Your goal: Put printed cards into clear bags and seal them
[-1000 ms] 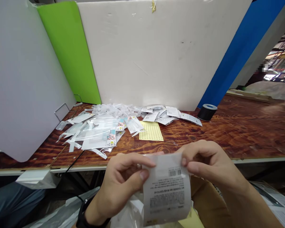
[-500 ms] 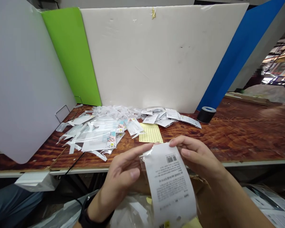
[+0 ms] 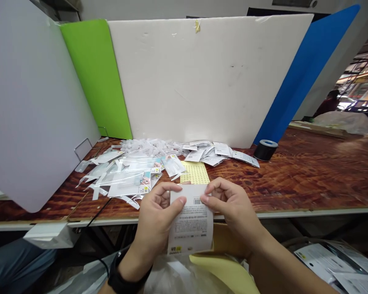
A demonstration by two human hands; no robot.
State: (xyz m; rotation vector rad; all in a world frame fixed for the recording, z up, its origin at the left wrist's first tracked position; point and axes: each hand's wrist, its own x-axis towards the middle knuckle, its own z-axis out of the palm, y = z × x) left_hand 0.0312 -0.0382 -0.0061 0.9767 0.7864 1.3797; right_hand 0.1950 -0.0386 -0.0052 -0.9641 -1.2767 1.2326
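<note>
One packet (image 3: 190, 226) in my grip: left hand (image 3: 156, 213) pinches its upper left, right hand (image 3: 230, 201) its upper right. I'm holding it at the near edge of the tabletop (image 3: 297, 175), print toward me. Sticker sheet (image 3: 195, 172) lies beyond it.

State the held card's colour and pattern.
The card is white with dark print and a small yellow patch; the head view shows it.
</note>
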